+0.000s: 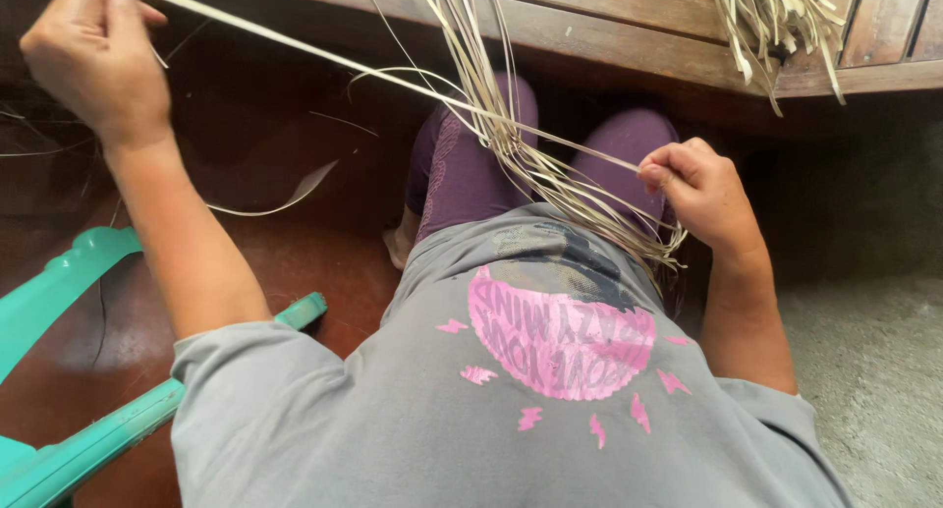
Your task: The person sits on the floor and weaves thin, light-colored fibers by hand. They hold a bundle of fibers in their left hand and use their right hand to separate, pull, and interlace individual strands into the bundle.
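A long pale leaf strip (393, 76) is stretched taut between my two hands. My left hand (93, 56) grips its far end at the upper left, raised high. My right hand (697, 189) pinches its other end above my lap, at the right. A bundle of thin pale strips (511, 135) hangs down from the wooden bench and crosses the taut strip, ending in a tangle near my right hand. I sit in a grey shirt and purple trousers.
A wooden slatted bench (629, 27) runs along the top, with another bunch of dry strips (776, 17) on it. A teal plastic chair (59, 292) stands at the left. A loose strip (285, 198) lies on the reddish floor. Grey concrete is at the right.
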